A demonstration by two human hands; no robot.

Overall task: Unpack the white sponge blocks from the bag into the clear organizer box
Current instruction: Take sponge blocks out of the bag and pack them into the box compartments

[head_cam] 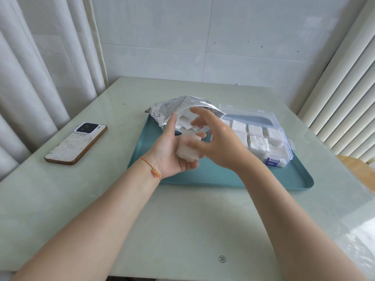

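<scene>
A pale green glossy table [85, 199] fills the frame. At centre right, a teal plastic tray [223, 177] carries a clear plastic organizer box [284, 138], lid open, sponges inside, and a crinkled silver printed bag [172, 107], mouth facing the viewer. The left hand [172, 153] cradles a white sponge block [187, 149], long axis running upper right to lower left, partly hidden. The right hand [219, 138], fingers spread and blurred, hovers over it.
</scene>
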